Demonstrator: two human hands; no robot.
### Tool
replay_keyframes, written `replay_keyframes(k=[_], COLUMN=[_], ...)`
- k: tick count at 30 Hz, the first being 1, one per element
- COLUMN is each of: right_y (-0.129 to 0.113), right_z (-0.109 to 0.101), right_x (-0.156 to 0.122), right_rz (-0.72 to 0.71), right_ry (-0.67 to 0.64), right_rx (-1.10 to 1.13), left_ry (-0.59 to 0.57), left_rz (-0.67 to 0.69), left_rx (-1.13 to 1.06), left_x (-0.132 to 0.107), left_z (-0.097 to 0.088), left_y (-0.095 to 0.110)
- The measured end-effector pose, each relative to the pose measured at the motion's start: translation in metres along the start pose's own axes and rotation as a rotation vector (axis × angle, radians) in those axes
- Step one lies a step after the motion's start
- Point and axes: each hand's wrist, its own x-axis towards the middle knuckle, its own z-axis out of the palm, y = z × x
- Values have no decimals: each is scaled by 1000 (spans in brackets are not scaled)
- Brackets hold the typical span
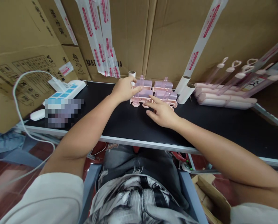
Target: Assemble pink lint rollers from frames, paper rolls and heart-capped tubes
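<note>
Pink, partly see-through plastic holders stand in a small cluster at the back middle of the black table, with lilac cylinders (163,84) lying in them. Short clear pink tubes rise from the cluster, and round pink discs (135,104) sit along its front. My left hand (123,89) reaches over the left end of the cluster, thumb and fingers apart; contact with the parts is unclear. At the front right, my right hand (163,112) has its fingers stretched out and apart. Its fingertips are close to a pink disc (145,105) and seem to touch the holder's edge.
White cardboard tubes (186,94) stand to the right and one (132,74) behind my left hand. Pink rolls with heart-topped tubes (227,101) lie farther right. A power strip (65,93) with a white cable is at left. Cardboard (171,40) walls the back of the table (129,130).
</note>
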Motion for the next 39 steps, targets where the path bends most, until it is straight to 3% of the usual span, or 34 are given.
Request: replay_keyframes(k=[6,13,16,19,23,28,33,39], right_y=[3,7,10,10,2,-8,-9,-5], right_z=[4,13,15,12,0,-26,-44,-38], right_x=[9,11,11,11,9,0,-4,-1], right_rz=[76,45,33,-34,-87,-41,-26,-57], right_ry=[-61,-84,-69,24,346,718,757,690], right_rx=[-93,-105,-74,30,206,445,485,477], left_ry=[-43,-82,-42,35,119,14,-50,-96], left_rz=[23,55,70,77,52,-82,-137,-118], left_rx=[0,-57,-118,-157,-323,-627,-836,-883], left_x=[2,4,5,7,10,8,0,-6], left_z=[3,1,-3,-7,-10,-14,-11,-4], left_y=[-4,-5,-4,-5,-5,5,20,27])
